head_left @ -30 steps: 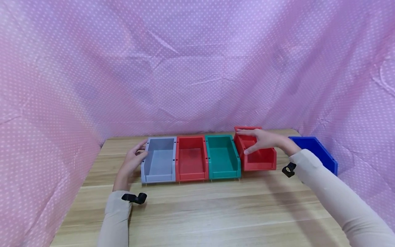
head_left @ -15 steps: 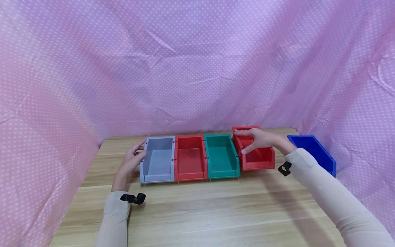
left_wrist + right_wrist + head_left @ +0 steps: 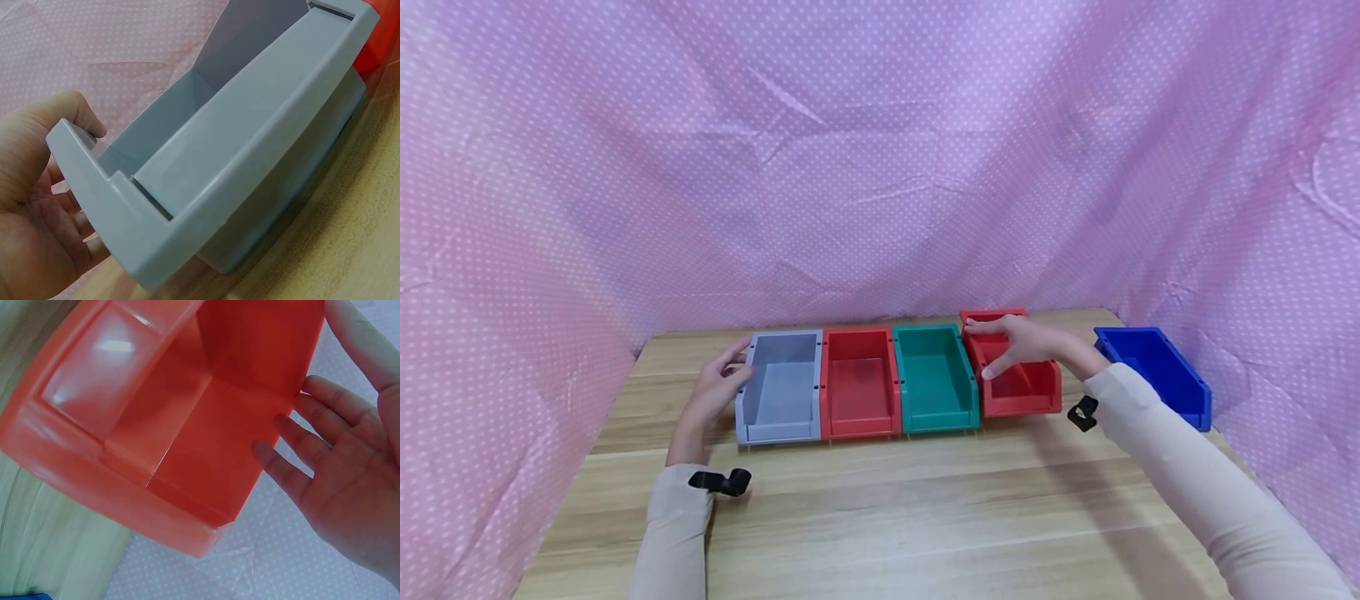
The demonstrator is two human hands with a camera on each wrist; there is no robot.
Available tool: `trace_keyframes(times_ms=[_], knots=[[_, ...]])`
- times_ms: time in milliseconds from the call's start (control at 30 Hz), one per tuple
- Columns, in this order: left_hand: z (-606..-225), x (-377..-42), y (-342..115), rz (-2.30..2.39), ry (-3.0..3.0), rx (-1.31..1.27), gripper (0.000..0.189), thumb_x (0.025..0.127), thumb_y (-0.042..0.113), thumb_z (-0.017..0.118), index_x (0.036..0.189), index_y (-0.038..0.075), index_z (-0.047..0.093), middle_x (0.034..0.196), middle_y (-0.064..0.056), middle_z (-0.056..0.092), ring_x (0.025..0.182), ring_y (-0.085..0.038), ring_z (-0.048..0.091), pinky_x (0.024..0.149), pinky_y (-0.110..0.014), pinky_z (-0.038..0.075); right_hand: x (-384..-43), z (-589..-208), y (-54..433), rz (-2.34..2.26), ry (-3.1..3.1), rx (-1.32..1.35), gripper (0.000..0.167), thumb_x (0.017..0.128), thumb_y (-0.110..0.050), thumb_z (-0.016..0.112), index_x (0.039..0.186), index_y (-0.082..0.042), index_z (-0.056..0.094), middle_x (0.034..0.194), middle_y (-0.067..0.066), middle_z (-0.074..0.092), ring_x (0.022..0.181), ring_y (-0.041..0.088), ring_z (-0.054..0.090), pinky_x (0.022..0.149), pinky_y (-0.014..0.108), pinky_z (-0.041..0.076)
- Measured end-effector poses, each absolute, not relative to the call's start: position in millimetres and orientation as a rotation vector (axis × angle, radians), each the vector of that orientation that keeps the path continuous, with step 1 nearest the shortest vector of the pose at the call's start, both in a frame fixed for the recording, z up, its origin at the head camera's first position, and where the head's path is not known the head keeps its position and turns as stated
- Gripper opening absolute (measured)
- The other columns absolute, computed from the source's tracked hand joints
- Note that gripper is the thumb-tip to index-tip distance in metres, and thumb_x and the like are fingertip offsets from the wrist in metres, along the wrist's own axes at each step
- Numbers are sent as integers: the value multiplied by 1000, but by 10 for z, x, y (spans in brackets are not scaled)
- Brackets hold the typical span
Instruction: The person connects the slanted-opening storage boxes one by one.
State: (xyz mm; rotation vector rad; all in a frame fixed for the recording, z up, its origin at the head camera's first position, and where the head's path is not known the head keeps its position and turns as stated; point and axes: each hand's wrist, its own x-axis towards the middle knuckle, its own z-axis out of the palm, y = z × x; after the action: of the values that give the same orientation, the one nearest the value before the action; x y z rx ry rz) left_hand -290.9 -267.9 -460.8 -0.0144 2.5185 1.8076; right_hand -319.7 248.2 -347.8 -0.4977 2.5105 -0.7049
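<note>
One green bin (image 3: pixel 935 379) between red bins (image 3: pixel 1021 406), head view only.

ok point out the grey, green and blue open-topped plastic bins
Grey open-topped plastic bin (image 3: pixel 784 396), head view, on its inner floor.
Green open-topped plastic bin (image 3: pixel 936 385), head view, on its inner floor.
Blue open-topped plastic bin (image 3: pixel 1157 367), head view, on its inside.

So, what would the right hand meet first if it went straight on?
The right hand likely meets the rightmost red bin, right by its fingers; then perhaps the green bin, depth unclear.
</note>
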Motion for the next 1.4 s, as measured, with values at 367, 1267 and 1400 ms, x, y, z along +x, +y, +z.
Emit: trace_keyframes(times_ms=[367, 1267, 1400], knots=[[-4651, -2963, -2680, 1818, 2493, -24, 63, 101, 10, 52, 160, 19, 35, 132, -9, 46, 100, -7, 48, 81, -16, 45, -3182, -3562, 2496, -662, 2547, -586, 92, 82, -32, 85, 158, -13, 36, 159, 19, 38, 140, 45, 38, 92, 48, 58], [-4623, -2915, -2683, 1807, 2498, -20, 60, 103, 13, 53, 160, 22, 35, 140, -17, 45, 102, -7, 51, 83, -16, 47, -3201, -3659, 2441, -652, 2555, -596, 91, 84, -30, 83, 158, -12, 34, 164, 16, 33, 148, 47, 27, 108, 61, 44], [-4618, -2924, -2683, 1804, 2490, -33, 61, 102, 15, 53, 160, 24, 35, 142, -17, 45, 103, -8, 50, 83, -17, 46, -3223, -3663, 2417, -645, 2556, -608, 91, 84, -29, 84, 158, -11, 34, 165, 15, 31, 149, 47, 27, 108, 60, 45]])
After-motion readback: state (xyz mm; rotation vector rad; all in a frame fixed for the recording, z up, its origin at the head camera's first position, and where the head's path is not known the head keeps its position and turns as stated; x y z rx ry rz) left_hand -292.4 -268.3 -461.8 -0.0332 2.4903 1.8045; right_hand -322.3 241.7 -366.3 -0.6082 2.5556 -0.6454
